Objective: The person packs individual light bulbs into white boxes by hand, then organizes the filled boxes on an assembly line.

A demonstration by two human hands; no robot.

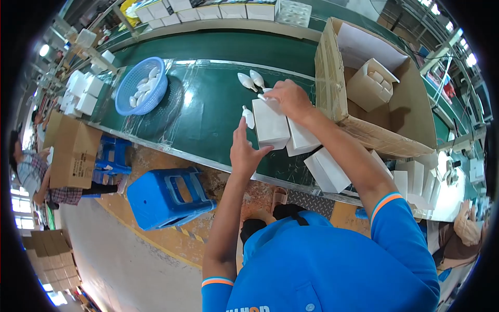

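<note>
My right hand (292, 101) pinches a white candle-shaped light bulb (266, 96) at the far end of a white box (271, 125). The fingers partly hide this bulb. My left hand (245, 151) is open, its fingers stretched up to another white bulb (249, 118) left of the box. Its thumb points at the box's near corner. Two more bulbs (251, 80) lie side by side on the green table just beyond the box. A second white box (301, 138) stands against the first, under my right forearm.
A blue basket (120, 93) of white bulbs stands on the left. At right is a large open carton (332, 78) with a smaller white box inside. More white boxes (327, 171) sit along the near edge. A blue stool (156, 200) stands on the floor; a person (36, 166) is far left.
</note>
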